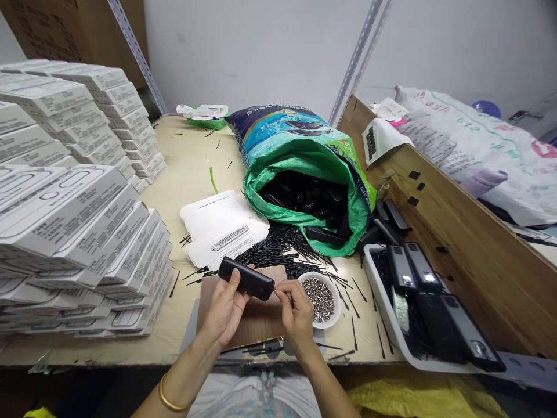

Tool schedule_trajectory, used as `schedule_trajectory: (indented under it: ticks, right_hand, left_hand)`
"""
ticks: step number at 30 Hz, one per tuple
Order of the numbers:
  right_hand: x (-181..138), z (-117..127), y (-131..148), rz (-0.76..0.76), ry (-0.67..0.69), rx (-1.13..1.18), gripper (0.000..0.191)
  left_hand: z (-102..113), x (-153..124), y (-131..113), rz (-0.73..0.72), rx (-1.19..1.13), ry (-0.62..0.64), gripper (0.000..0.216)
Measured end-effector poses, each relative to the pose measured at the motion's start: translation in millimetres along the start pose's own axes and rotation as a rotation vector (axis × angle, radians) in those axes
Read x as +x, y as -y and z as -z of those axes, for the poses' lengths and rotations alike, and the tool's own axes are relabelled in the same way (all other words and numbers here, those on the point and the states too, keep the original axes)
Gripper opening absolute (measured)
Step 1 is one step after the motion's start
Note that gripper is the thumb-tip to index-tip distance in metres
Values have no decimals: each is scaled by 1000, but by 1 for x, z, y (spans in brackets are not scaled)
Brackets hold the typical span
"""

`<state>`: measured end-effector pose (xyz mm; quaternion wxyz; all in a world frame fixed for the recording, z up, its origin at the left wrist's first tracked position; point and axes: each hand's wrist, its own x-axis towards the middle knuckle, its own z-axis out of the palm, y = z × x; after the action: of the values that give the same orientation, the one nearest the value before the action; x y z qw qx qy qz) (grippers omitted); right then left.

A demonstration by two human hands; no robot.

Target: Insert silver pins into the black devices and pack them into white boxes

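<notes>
My left hand (227,310) is wrapped round a black oblong plastic device (247,278), thumb on top, and tilts it down to the right above a brown wooden board (256,325). At the device's right end my right hand (296,307) has its fingertips pinched together; what they hold is too small to name. Just beside that hand stands a white bowl (335,316) with many small shiny metal pieces (319,299). Behind the board lies a loose heap of thin black sticks (282,249), with more scattered around the bowl.
White boxes (82,232) are stacked high on the left. A green-lined sack (278,152) of black parts lies open at the back, near white printed sheets (224,223). On the right, a white tray (372,273) holds black and grey devices beside a wooden barrier (470,249).
</notes>
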<state>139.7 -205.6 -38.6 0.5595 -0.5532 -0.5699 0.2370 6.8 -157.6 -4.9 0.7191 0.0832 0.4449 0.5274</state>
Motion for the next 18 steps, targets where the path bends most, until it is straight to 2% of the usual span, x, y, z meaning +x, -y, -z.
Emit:
schedule_trajectory:
  ticks: [2,5,6,8,10,11,13,15,18]
  right_hand:
    - [-2,-3,-1,12,-15,-47,15]
    - [-11,-5,-5,-139,21,6,15]
    - [-14,-4,-6,-201,45,44,16]
    - [-16,1,-8,-273,44,94,15]
    - [-12,8,-9,-281,-35,80,16]
    - [-6,12,-9,-276,-68,52,17]
    - [8,19,-9,-249,-61,-28,18]
    - [25,24,-10,-213,-8,-100,19]
    - [45,28,-14,-221,29,-143,20]
  left_hand:
    - [1,1,3,-26,9,2,34]
    - [2,-8,-5,-90,139,49,49]
    - [3,-12,-10,-151,210,98,50]
    - [8,-21,-19,-380,373,229,46]
    - [16,-21,-18,-619,588,347,39]
    - [20,-17,-14,-644,720,365,33]
    - [26,-1,-3,-495,844,315,32]
    - [28,18,4,-336,651,144,47]
    - [22,35,-1,-192,339,51,65]
